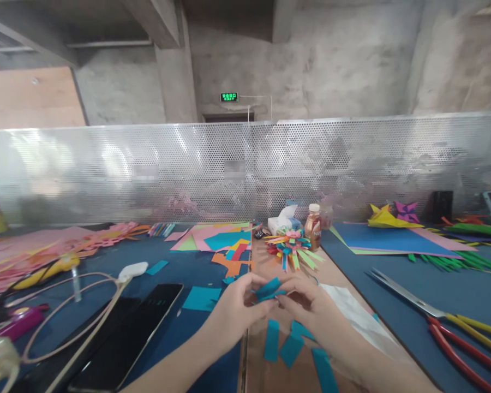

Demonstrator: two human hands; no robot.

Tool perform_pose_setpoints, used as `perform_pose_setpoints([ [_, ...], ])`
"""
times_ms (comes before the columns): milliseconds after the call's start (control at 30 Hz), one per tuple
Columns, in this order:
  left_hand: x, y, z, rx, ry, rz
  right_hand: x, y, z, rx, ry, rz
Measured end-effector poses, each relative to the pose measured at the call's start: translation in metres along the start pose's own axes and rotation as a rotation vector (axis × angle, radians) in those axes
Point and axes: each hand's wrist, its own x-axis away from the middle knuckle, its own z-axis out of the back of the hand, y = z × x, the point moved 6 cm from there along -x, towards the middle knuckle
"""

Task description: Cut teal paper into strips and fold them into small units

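Between my two hands is a small folded piece of blue paper [269, 288], pinched in the fingers of both. My left hand [239, 305] grips it from the left, thumb below and fingers above. From the other side my right hand [309, 305] holds the right end of the same piece. Under my hands, several cut blue paper strips [271, 341] lie on the brown board. A larger blue paper square [202, 298] rests left of my left hand. Beyond my hands sits a multicoloured paper-strip flower [292, 248].
Scissors [427, 308] with red and yellow handles lie open at right. A black phone [133, 338] and a white cable [118, 295] are at left. A bottle [313, 226], tissues [284, 221] and coloured paper [216, 237] stand or lie before the perforated metal partition [180, 169].
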Motion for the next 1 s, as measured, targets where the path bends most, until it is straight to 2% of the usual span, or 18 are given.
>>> perform_pose_setpoints([
  [133,0.0,0.003,0.001,0.013,0.006,0.001,0.001,0.0,-0.001,0.003,0.017,-0.073],
  [233,0.0,0.005,0.001,0.0,0.026,0.001,0.002,0.002,0.0,-0.01,0.093,-0.144],
  [333,0.0,0.007,0.001,-0.016,0.045,0.006,0.002,0.005,0.0,-0.12,0.166,-0.176],
  [500,0.001,0.006,0.004,-0.011,0.068,0.037,0.001,0.017,-0.005,-0.245,0.154,-0.231],
  [667,0.001,0.005,0.004,-0.019,0.07,0.036,0.001,0.016,-0.007,-0.248,0.105,-0.213],
  [1000,0.001,0.003,0.004,0.018,0.084,0.043,-0.002,0.011,-0.006,-0.214,0.112,-0.211],
])
